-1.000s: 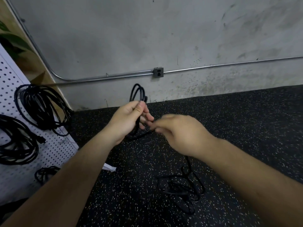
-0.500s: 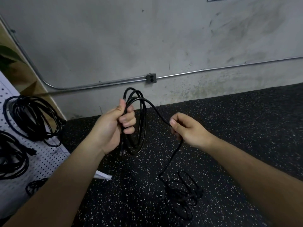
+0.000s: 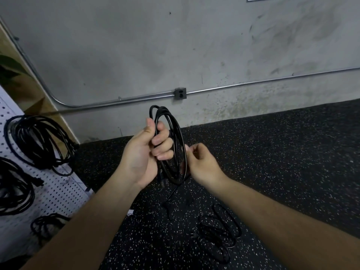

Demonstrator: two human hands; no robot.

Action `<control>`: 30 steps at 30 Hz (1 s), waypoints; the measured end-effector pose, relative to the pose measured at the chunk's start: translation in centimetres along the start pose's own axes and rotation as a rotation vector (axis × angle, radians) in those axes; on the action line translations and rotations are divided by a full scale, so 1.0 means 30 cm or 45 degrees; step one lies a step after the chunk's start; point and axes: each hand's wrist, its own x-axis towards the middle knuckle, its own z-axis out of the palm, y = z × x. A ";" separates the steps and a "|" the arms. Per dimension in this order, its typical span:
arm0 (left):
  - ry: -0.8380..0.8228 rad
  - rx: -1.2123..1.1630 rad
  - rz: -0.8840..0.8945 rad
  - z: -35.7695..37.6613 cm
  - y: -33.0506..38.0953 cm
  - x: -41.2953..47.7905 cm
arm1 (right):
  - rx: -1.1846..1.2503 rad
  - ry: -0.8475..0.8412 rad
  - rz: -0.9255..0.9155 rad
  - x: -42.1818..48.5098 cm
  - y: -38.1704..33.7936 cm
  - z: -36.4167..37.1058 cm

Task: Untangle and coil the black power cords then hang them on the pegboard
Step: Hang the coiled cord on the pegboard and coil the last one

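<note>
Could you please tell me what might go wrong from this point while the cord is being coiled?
Only the left hand grips the coil. If that grip slackens while the right hand pinches a loop at the coil's edge, the loops may spring apart. The tail drops toward the tangled cord on the floor, so pulling it in could drag a knot up into the coil.

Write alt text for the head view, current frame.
A person's left hand grips an upright coil of black power cord while the right hand pinches its outer loop, a loose tail hanging below. Another tangled black cord lies on the speckled black rubber floor, and coiled black cords hang on a white pegboard at left.
</note>
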 end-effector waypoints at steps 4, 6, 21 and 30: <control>-0.009 -0.079 0.080 -0.027 0.046 0.014 | -0.121 -0.294 0.143 -0.024 0.133 0.039; 0.022 -0.082 0.129 -0.043 0.068 0.021 | -0.115 -0.412 0.212 -0.053 0.172 0.073; 0.177 1.065 0.154 -0.118 0.031 0.013 | -1.269 -0.454 -0.682 -0.169 -0.192 -0.037; -0.033 0.941 -0.119 -0.059 -0.033 -0.015 | -0.764 0.057 -0.508 -0.083 -0.248 -0.112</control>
